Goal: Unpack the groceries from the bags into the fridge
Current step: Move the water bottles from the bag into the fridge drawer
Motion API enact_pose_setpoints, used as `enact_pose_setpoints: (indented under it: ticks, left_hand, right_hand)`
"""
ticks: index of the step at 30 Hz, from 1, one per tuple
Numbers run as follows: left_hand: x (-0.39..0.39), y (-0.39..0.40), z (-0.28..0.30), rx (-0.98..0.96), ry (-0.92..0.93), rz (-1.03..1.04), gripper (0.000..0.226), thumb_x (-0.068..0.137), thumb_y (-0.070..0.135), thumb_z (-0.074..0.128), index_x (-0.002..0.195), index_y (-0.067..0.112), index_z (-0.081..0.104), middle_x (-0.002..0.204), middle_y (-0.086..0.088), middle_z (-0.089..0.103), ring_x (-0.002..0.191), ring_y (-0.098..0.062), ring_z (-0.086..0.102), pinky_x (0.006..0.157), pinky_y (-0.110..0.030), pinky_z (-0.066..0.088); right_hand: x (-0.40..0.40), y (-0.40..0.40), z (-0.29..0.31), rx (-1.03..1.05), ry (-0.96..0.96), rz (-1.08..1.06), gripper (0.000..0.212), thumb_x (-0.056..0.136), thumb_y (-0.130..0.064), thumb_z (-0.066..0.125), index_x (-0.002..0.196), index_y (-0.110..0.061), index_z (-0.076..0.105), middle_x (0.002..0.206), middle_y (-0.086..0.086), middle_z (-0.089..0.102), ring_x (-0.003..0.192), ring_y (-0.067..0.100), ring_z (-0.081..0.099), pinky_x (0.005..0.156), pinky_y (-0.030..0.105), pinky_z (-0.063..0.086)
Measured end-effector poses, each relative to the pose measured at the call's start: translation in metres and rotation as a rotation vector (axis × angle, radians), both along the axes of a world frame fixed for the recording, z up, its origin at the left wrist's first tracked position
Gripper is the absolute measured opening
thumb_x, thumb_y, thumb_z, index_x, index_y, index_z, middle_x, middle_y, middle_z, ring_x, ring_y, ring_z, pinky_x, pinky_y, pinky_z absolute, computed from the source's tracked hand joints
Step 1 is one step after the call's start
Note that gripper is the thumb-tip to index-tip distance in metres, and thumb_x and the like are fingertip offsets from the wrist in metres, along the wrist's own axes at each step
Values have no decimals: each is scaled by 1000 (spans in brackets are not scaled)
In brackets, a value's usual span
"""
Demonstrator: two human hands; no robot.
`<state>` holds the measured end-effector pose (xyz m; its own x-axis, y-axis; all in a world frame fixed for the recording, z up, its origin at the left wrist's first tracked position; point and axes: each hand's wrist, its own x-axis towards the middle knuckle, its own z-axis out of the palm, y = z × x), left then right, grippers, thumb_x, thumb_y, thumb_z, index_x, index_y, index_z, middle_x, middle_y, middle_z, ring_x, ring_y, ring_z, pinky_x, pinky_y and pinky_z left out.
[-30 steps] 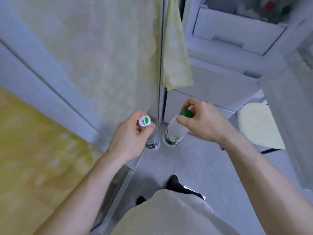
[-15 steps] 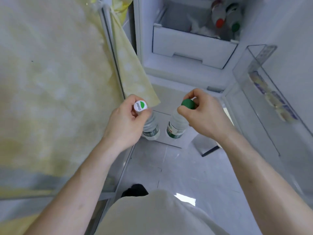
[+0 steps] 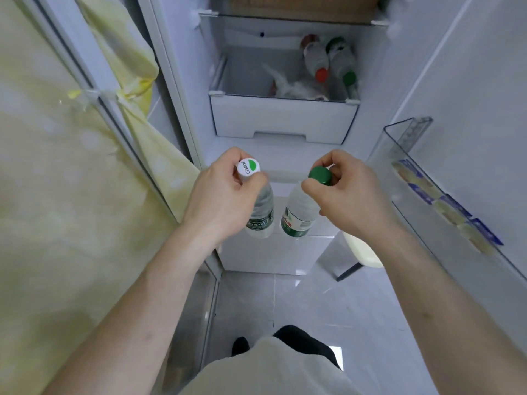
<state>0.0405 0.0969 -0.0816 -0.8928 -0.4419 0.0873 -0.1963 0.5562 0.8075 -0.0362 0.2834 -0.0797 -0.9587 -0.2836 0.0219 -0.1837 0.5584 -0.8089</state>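
My left hand [image 3: 219,195] grips a clear water bottle with a white and green cap [image 3: 261,212] by its neck. A second clear bottle with a green cap [image 3: 299,215] hangs from my right hand [image 3: 348,195], which pinches it just under the cap. Both bottles hang upright side by side in front of the open fridge, below its pulled-out white drawer [image 3: 282,118]. Inside that drawer lie two more bottles, one with a red cap [image 3: 316,62] and one with a green cap [image 3: 342,64], beside a crumpled white bag [image 3: 288,85].
The fridge door [image 3: 470,95] stands open on the right, its clear door shelf [image 3: 445,201] holding several small packets. A pale yellow cloth [image 3: 71,181] covers the closed door on the left. A glass shelf [image 3: 291,19] spans the fridge above the drawer. Grey floor tiles [image 3: 313,303] lie below.
The view has swung right and up from the yellow cloth to the open fridge interior. Both hands have kept their grip on the bottles and carried them toward the drawer.
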Motion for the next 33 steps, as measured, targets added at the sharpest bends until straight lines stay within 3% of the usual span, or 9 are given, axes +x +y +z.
enact_pose_setpoints:
  ticks: [4,8,12,15,19,22,26,30,33]
  left_hand:
    - [-33,-15,11,-19,-75,-90,20,94,46,64,93,27,58,76,3,65,79,-24,63,68,-38,52]
    - [-66,-26,17,134,-50,-58,28,82,55,62,95,31,60,83,-1,69,86,-30,70,79,-56,62]
    - [-90,-29,18,242,72,-18,17,84,46,63,96,34,60,83,5,68,75,-23,68,82,-56,62]
    - [-111,-33,22,285,181,15,8,87,39,65,93,37,60,74,14,64,67,-14,63,83,-54,62]
    - [-138,-39,32,326,319,40,7,87,33,62,93,36,59,75,19,63,66,-16,63,84,-56,60]
    - [-159,-45,36,346,409,44,13,92,22,61,91,35,56,73,23,62,63,-16,59,83,-57,60]
    - [-191,-60,34,365,480,53,16,90,24,63,90,38,55,77,26,60,70,-16,59,85,-59,58]
    - [-226,-72,18,358,510,93,16,83,30,64,91,42,57,85,25,62,82,-16,61,86,-59,56]
    - [-241,-69,2,339,508,106,18,88,21,64,97,34,54,84,25,62,82,-18,64,83,-53,55]
  right_hand:
    - [-29,-3,10,-31,3,-35,14,79,-36,70,91,-33,62,82,-5,70,74,20,71,72,49,63]
    - [-58,-7,12,-110,13,-69,15,77,-35,69,90,-35,60,81,-7,69,74,23,72,72,50,63]
    - [-81,-17,10,-239,32,-132,16,81,-31,69,91,-37,58,85,-17,67,77,23,72,73,50,63]
    - [-95,-31,14,-377,71,-199,17,83,-24,69,94,-33,60,77,-18,65,74,20,68,74,52,63]
    - [-112,-47,20,-487,152,-256,19,86,-19,68,95,-31,57,72,-21,58,73,26,59,70,57,61]
    - [-125,-58,27,-579,194,-265,19,88,-15,67,96,-29,56,73,-23,56,69,14,56,72,59,60]
    - [-148,-77,29,-652,243,-284,19,88,-13,66,99,-24,55,74,-24,56,69,5,56,75,59,60]
    - [-177,-103,21,-702,298,-267,22,85,-14,67,97,-27,54,79,-22,54,73,8,53,75,59,59]
    - [-198,-121,6,-723,325,-274,23,85,-11,68,97,-25,54,81,-21,56,73,13,56,76,52,59]
